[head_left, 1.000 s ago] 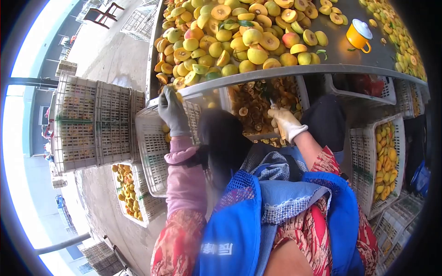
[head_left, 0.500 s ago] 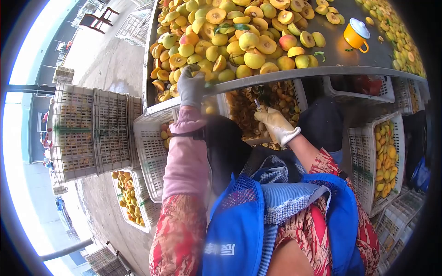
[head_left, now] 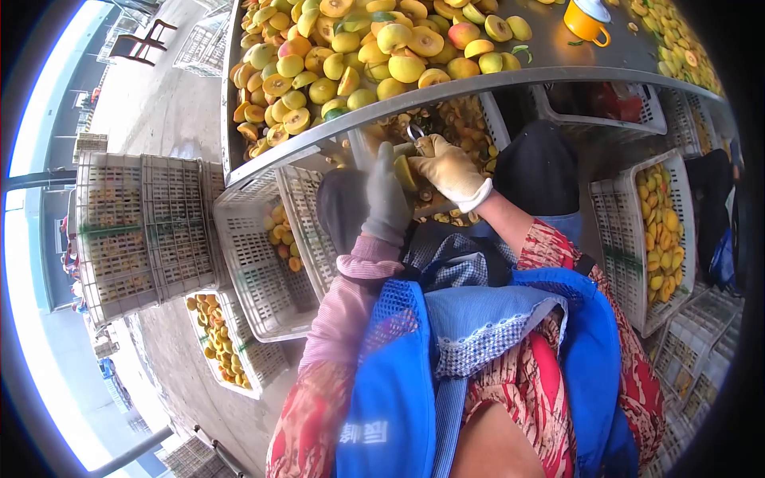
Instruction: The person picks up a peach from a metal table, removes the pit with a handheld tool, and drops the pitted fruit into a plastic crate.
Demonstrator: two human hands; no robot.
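My left hand (head_left: 387, 195), in a grey glove, is closed around a yellow-green peach half (head_left: 406, 173) in front of my lap. Right beside it my right hand (head_left: 450, 171), in a cream glove, grips a small pitting tool whose metal loop (head_left: 414, 131) sticks up past the fingers; its handle is hidden in the glove. Under and beyond both hands stands a crate of peach scraps (head_left: 470, 119). Halved peaches (head_left: 343, 64), some with stones showing, lie heaped on the metal table (head_left: 550, 52) ahead.
The table's raised metal edge (head_left: 478, 81) runs just beyond my hands. A yellow mug (head_left: 586, 22) with a white lid stands on the table. Crates of peach halves flank me, one at the left (head_left: 267, 303) and one at the right (head_left: 629, 263). Stacked crates (head_left: 119, 231) stand farther left.
My left hand has come back from the peach heap to my lap, now with a peach half beside my right hand. The right hand's tool loop now points up. The view has shifted slightly.
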